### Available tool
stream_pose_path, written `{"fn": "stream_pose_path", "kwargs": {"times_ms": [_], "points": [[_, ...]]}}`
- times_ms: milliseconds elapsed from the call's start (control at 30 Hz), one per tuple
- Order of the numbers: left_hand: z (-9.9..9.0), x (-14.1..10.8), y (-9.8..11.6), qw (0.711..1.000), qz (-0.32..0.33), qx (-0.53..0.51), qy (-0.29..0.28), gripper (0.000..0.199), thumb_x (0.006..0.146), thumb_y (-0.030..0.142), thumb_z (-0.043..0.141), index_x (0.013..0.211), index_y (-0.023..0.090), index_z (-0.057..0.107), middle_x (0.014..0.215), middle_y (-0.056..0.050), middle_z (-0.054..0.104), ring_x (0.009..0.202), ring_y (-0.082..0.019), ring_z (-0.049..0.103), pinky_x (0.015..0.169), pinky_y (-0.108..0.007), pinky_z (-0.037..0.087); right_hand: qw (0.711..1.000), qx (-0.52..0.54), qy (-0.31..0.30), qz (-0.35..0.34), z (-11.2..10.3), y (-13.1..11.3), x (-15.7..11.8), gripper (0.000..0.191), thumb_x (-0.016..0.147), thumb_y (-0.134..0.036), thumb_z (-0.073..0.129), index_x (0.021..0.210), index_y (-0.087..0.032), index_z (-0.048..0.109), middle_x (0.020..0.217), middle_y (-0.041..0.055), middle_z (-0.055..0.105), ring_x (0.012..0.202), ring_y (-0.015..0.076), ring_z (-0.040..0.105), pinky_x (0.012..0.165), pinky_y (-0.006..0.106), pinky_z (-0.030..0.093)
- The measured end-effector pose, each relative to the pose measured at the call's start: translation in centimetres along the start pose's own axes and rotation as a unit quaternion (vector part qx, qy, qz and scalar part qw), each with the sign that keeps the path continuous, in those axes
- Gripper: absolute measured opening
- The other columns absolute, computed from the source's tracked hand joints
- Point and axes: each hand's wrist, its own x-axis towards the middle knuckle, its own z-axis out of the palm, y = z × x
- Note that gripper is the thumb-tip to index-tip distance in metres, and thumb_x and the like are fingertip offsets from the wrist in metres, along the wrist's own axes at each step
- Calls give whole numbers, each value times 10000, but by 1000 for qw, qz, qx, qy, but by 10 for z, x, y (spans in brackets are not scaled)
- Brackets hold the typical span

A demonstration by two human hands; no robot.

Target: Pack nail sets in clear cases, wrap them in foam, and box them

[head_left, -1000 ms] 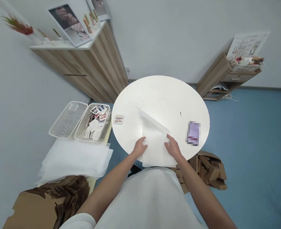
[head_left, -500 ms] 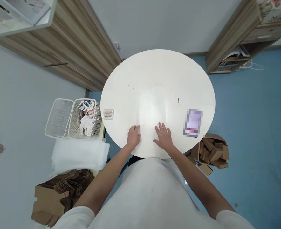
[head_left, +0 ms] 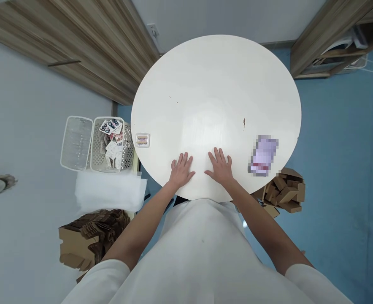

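Note:
My left hand (head_left: 180, 172) lies palm down on the white round table (head_left: 214, 76), fingers spread, holding nothing. To its right, my right hand (head_left: 220, 167) rests flat on the same surface with its fingers apart. Near the table's left edge sits a small clear plastic case (head_left: 142, 140) with pinkish-brown items inside, too small to name. Right of my right hand, beyond a gap, is a pixelated purple rectangular object (head_left: 265, 155) with a red band; its kind cannot be made out.
A white perforated basket (head_left: 128, 147) with printed cards stands left of the table, beside a clear lidded bin (head_left: 77, 143). Below are white translucent sheets (head_left: 110, 190) and stacked flat cardboard (head_left: 79, 247). Cardboard boxes (head_left: 286, 192) sit at the right. Wooden cabinets (head_left: 101, 46) rise behind.
My left hand's fingers have gone from curled to spread flat. My right hand stays flat on the table. The camera view has shifted, bringing the table nearer.

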Motion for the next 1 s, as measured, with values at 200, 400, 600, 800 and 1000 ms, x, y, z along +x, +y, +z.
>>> {"fn": "stream_pose_path", "kwargs": {"times_ms": [200, 400, 600, 800, 1000], "points": [[-1, 5, -6, 1000, 20, -15, 7, 646, 820, 444, 410, 1378, 212, 183, 1461, -111, 119, 1335, -302, 61, 993, -549, 154, 1000, 3, 3, 11, 0, -1, 2, 765, 742, -494, 493, 1370, -196, 174, 1473, 105, 37, 1336, 299, 22, 991, 550, 89], [-2, -3, -13, 997, 48, -51, 22, 670, 811, 442, 438, 1378, 199, 177, 1464, -115, 96, 1335, -309, 35, 1006, -537, 141, 999, 0, 34, 31, -11, -11, -1, 751, 758, -513, 464, 1369, -185, 176, 1470, 126, 42, 1335, 310, 15, 982, 548, 99], [-6, -19, -72, 986, -28, -137, 90, 686, 808, 477, 425, 1376, 185, 174, 1461, -151, 70, 1335, -314, 28, 1002, -531, 170, 995, 10, 83, 57, -22, -63, 12, 695, 796, -472, 421, 1372, -186, 159, 1468, 130, 64, 1338, 301, 23, 986, 537, 109], [-15, -20, -167, 927, -181, -292, 152, 782, 775, 479, 480, 1383, 174, 95, 1460, -154, 37, 1331, -318, 59, 1023, -530, 172, 994, 108, 3, 31, -14, -152, 64, 707, 776, -456, 468, 1368, -185, 193, 1465, 113, 108, 1341, 267, 66, 1017, 496, 153], [-26, -9, -212, 876, -190, -418, 145, 815, 706, 309, 597, 1368, 162, 146, 1394, -142, 265, 1258, -279, 299, 1025, -414, 282, 938, 324, -121, 9, 1, -219, 110, 800, 701, -550, 542, 1360, -215, 235, 1466, 84, 121, 1335, 209, 140, 1044, 393, 232]]}}
